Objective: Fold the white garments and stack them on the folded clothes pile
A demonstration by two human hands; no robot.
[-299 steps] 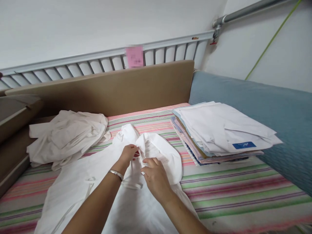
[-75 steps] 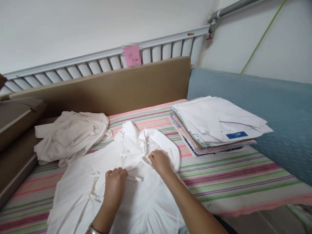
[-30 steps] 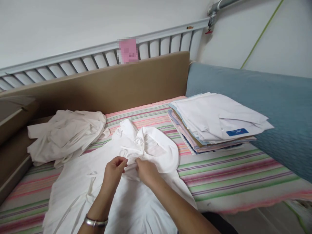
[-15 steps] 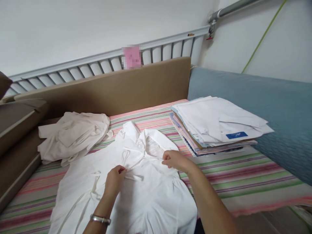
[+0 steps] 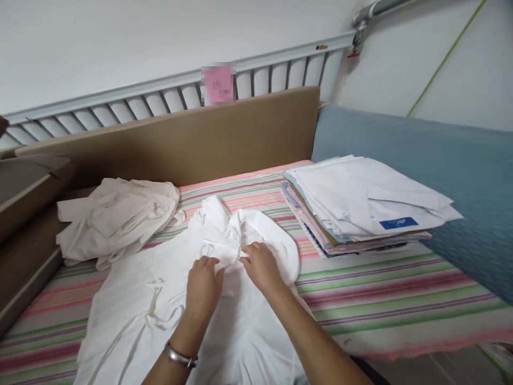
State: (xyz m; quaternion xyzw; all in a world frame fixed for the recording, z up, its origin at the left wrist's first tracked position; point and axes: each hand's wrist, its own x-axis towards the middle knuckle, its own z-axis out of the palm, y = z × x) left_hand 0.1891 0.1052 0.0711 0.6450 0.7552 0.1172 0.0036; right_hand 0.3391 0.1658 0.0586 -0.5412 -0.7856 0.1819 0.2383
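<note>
A white garment (image 5: 248,331) with thin cloth ties lies spread in front of me on a striped cover. My right hand (image 5: 262,266) pinches the cloth near the gathered ties, at the lower edge of a rounded opening. Close to its left, my left hand (image 5: 203,286), with a silver bangle at the wrist, has its fingers curled onto the same garment. The exact bit of cloth under the left fingertips is hidden. A second tie, knotted in a loose bow (image 5: 152,315), lies left of my left forearm.
Crumpled off-white cloth (image 5: 120,219) lies at the left beside brown boxes (image 5: 28,192). To the right stands a stack of folded clothes (image 5: 360,198), white on top, against a blue padded surface (image 5: 401,139). Behind are a brown board (image 5: 200,141) and a white radiator (image 5: 152,104).
My right hand has moved left from the opening's right side to the gathered ties. My left hand has shifted right and slightly up, so the hands are now closer together.
</note>
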